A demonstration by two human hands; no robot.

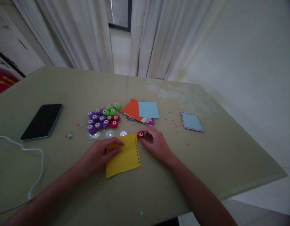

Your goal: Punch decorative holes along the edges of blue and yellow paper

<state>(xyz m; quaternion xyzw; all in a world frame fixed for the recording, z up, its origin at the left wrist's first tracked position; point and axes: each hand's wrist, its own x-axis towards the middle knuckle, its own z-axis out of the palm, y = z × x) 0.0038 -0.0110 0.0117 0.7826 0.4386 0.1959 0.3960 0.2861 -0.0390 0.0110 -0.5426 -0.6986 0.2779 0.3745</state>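
Observation:
A yellow sheet of paper (123, 160) lies on the table with a column of small punched holes along its right edge. My left hand (100, 152) rests on the sheet's left side, thumb and fingers stretched out and apart. At the sheet's top right corner, my right hand (156, 144) grips a small red craft punch (140, 135) between thumb and fingers. The punch sits against the paper's corner; whether the edge is inside its slot is too small to tell. Clear round discs (110, 134) lie just beyond the sheet's top edge.
Purple punches (98, 126), green punches (113, 112) and red punches (113, 124) stand grouped behind. Coloured paper (148, 110) is stacked beyond my right hand. A light blue sheet with punched edges (192, 121) lies right. A black tablet (42, 121) and white cable (42, 160) lie left.

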